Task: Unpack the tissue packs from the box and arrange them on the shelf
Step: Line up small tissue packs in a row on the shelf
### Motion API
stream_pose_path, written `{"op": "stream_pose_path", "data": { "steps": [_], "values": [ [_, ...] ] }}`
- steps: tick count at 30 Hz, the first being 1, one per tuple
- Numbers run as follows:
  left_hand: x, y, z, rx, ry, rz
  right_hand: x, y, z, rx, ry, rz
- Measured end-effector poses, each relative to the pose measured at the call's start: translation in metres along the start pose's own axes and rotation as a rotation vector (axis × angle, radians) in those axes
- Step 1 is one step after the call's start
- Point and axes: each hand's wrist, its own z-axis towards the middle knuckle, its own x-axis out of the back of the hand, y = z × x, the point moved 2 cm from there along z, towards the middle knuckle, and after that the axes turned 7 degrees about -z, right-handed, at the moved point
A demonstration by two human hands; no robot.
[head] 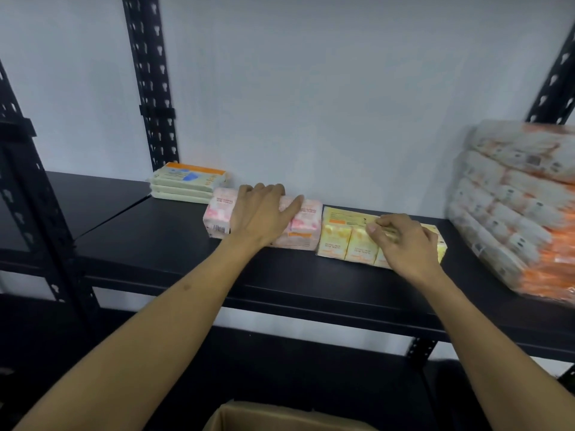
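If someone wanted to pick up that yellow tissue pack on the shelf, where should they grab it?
Probably across its short depth, from the front and above. The yellow pack lies long along the shelf with the pink pack close on its left, so its ends are crowded. The right hand already rests there.

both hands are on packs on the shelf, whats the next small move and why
Probably slide the yellow tissue pack under the right hand leftward to close the small gap to the pink tissue pack, which the left hand steadies. Both already sit in one row on the shelf.
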Motion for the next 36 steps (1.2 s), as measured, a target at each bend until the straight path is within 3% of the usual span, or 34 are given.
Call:
{"op": "stream_pose_path", "data": {
  "steps": [3,15,19,21,24,27,30,36],
  "values": [
    [-0.013,-0.001,-0.022,-0.072,0.122,-0.013,0.002,-0.005,-0.002,-0.002,0.018,-0.015],
    [-0.013,-0.006,-0.037,-0.006,0.125,-0.198,0.017,-0.038,0.042,0.007,-0.093,-0.336],
    [-0.013,-0.003,-0.038,-0.012,0.155,-0.143,-0.004,-0.031,0.043,-0.064,-0.341,-0.377],
    [-0.013,-0.003,-0.039,-0.011,0.148,-0.135,-0.005,-0.031,0.043,-0.045,-0.264,-0.418],
    [-0.012,-0.001,-0.039,-0.008,0.128,-0.109,-0.009,-0.028,0.03,0.048,0.037,-0.491],
    [-0.011,-0.002,-0.04,-0.006,0.116,-0.106,-0.025,-0.017,0.007,0.144,0.218,-0.52],
    [-0.008,0.0,-0.041,-0.009,0.107,-0.096,-0.031,-0.011,-0.007,0.148,0.256,-0.436],
    [-0.004,0.0,-0.042,-0.005,0.081,-0.074,0.0,-0.022,-0.026,0.233,0.229,-0.54]
  ]
}}
